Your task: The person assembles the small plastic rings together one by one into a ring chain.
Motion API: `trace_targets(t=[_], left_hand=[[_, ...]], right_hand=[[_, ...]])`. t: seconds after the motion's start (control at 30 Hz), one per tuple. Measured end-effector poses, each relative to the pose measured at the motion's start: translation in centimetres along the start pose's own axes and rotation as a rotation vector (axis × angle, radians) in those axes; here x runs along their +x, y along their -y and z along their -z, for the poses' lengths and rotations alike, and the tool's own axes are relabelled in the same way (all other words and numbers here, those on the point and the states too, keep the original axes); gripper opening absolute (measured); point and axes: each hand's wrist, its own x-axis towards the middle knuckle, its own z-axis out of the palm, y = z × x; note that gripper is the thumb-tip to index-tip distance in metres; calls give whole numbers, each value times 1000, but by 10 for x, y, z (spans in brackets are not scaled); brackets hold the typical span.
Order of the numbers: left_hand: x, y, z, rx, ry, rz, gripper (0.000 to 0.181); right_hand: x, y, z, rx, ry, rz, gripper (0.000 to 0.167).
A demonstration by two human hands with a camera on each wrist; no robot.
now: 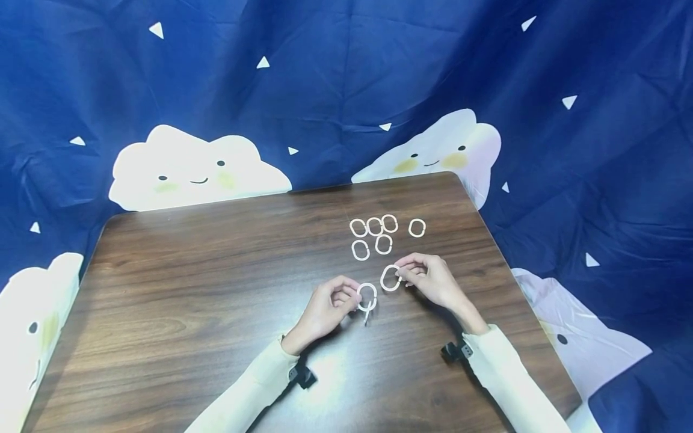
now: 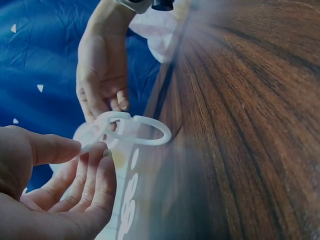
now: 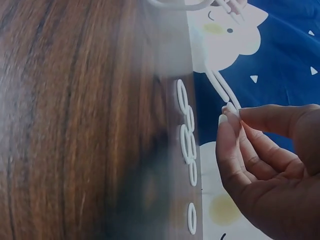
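Near the table's middle, my left hand [image 1: 327, 307] pinches a white plastic C-shaped ring [image 1: 366, 284] between thumb and forefinger. A second white ring [image 2: 166, 134] hangs linked through it, its small gap facing up in the left wrist view. To the right, my right hand [image 1: 430, 279] holds another white ring [image 1: 382, 280] by its edge with thumb and fingertips. That ring [image 3: 218, 86] looks nearly edge-on in the right wrist view. In the head view, the right-hand ring is close to the left-hand pair but apart from it.
Beyond the hands lie several loose white rings [image 1: 354, 250] in a loose cluster, some touching or overlapping. One separate ring [image 1: 409, 228] lies to their right. The brown wooden table [image 1: 189, 288] ends at a blue curtain [image 1: 325, 72] printed with clouds.
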Motion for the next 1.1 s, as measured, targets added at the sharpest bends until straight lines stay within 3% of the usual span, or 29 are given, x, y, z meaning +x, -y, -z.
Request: trace_targets(t=[0.6,1.1], left_hand=[[1,-1,3,-8,-22,4,25],[-1,-4,1,-21,-27,-10,25]], right_hand=[[-8,19,-4,135,22,33,26],[-11,19,-12,202,50,27,27]])
